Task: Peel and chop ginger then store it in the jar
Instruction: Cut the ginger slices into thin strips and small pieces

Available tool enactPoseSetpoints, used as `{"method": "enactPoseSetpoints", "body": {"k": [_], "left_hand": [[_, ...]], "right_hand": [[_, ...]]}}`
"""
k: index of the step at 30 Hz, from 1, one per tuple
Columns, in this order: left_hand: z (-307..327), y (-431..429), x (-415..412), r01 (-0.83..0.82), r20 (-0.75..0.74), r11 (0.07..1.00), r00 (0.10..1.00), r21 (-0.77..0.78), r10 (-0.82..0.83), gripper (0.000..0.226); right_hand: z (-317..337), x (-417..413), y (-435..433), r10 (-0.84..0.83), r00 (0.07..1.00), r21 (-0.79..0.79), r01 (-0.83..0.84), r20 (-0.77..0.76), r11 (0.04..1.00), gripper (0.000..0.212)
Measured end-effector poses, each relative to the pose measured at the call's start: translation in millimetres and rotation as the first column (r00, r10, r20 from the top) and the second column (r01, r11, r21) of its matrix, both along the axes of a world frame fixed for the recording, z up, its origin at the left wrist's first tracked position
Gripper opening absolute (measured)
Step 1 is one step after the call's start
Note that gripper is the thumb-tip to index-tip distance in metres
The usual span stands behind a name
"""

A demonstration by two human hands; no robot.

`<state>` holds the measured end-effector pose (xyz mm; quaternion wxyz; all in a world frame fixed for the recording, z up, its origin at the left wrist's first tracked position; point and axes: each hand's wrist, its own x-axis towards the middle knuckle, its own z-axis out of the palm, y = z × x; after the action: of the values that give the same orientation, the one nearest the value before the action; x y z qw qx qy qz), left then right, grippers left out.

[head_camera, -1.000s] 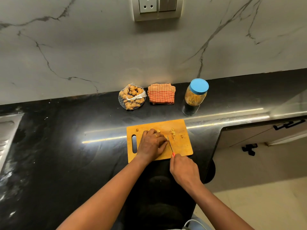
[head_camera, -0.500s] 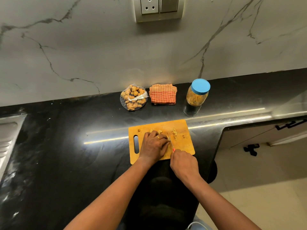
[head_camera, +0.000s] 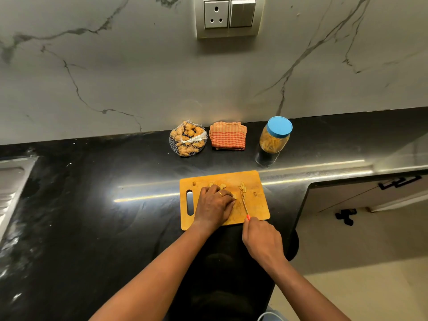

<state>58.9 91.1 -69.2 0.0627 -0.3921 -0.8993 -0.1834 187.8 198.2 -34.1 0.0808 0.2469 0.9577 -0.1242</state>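
A: Head view. Where is the ginger sitting?
B: Ginger piece is lying mid cutting board, mostly hidden under the left hand. Fingers are curling down over it, pressed together, pinning it so it isn't rolling under the blade.
A: Right side?
B: Right hand is gripping the knife by its red handle, with the fingers wrapping it and the handle mostly hidden in the fist. Blade is running just beside the left fingertips, tip pointing away from the person. Looks like chopping is underway.
A: Output?
B: Chopped bits are piling just past the blade, right of the left hand, likely pushed aside so the cutting lane is free. A few strays are lying near the board's far edge.
A: Jar?
B: Jar is standing upright at the back of the tabletop, blue lid on, part-filled with something yellowish. It's well apart from the board, so I'm judging storing not yet begun.
A: Anything else back there?
B: Net bag of ginger and a folded checked cloth are sitting side by side left of the jar, near the wall, out of the knife's way. Can't tell if the held piece is fully peeled.
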Motion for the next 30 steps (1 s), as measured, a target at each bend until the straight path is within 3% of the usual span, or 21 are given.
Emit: {"method": "enactPoseSetpoints", "body": {"k": [12,30], "left_hand": [[-1,0,-1,0.011,-0.007,1.0,1.0,-0.004,-0.011,0.013],[-6,0,-4,0.076,-0.071,0.997,0.994,-0.013,-0.077,0.018]], "right_hand": [[-3,-13,-9,0.021,1.0,-0.05,-0.02,0.019,0.999,0.042],[0,-14,-13,0.016,0.998,0.01,-0.016,0.054,1.0,0.037]]}}
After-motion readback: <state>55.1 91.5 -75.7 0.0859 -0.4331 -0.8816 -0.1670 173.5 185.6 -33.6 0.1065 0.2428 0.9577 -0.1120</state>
